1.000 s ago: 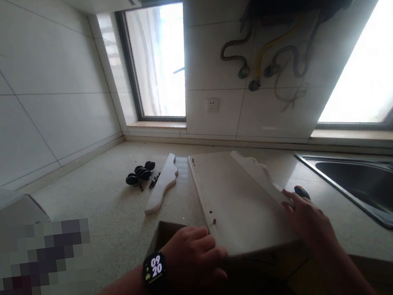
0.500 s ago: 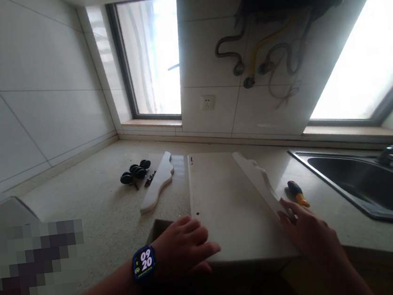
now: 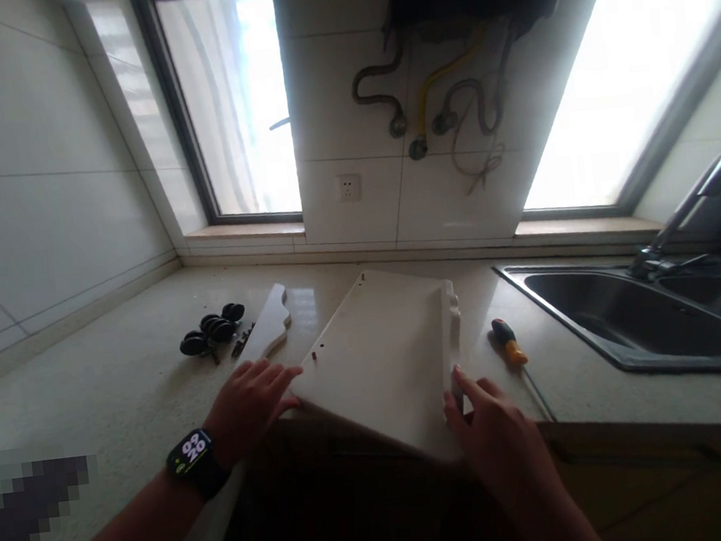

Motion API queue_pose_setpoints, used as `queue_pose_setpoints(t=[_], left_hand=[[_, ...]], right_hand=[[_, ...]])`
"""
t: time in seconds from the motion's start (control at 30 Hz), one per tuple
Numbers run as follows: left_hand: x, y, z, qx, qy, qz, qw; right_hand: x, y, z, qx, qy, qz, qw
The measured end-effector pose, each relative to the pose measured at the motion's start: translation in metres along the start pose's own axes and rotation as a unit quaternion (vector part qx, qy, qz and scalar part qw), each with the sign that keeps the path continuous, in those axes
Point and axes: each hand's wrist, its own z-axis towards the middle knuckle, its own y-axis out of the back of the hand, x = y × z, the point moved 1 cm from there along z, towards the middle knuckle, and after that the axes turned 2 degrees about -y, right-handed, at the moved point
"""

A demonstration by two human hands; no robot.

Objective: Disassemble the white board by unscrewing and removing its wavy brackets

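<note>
A white rectangular board (image 3: 384, 363) lies on the speckled countertop (image 3: 114, 394), turned at an angle, with a scalloped white bracket (image 3: 451, 329) standing along its right edge. My left hand (image 3: 251, 400), with a smartwatch on the wrist, rests with fingers stretched flat against the board's near left corner. My right hand (image 3: 492, 429) grips the near end of the bracket and the board's right edge. A second scalloped bracket (image 3: 267, 326) lies flat to the left of the board.
Several black castor wheels (image 3: 211, 331) and small screws lie left of the loose bracket. An orange-and-green screwdriver (image 3: 517, 357) lies right of the board. A steel sink (image 3: 639, 317) with a tap is at the right. A dark opening sits below the counter's front edge.
The board has been swung clockwise, its far end now pointing right. My left hand has slid to the board's left corner, and my right hand has closed on the bracket's end. The view shifted right.
</note>
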Motion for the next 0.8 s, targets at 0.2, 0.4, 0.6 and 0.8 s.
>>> queue_pose_setpoints(t=[0.2,0.4,0.6,0.8], left_hand=[[-0.008,0.003,0.008,-0.022,0.018,0.022,0.999],[-0.058,0.036,0.018,0.03,-0.085,-0.049,0.995],[-0.122,0.051,0.049,0.007,-0.02,-0.211,0.977],[-0.168,0.025,0.114,0.026,0.058,-0.274,0.96]], right_hand=[[0.011,-0.003,0.005,0.073,0.051,0.211,0.973],[-0.073,0.021,0.056,-0.084,-0.034,0.17,0.981],[-0.142,0.006,0.102,-0.055,-0.04,-0.046,0.997],[-0.143,0.003,0.114,-0.021,-0.043,-0.062,0.997]])
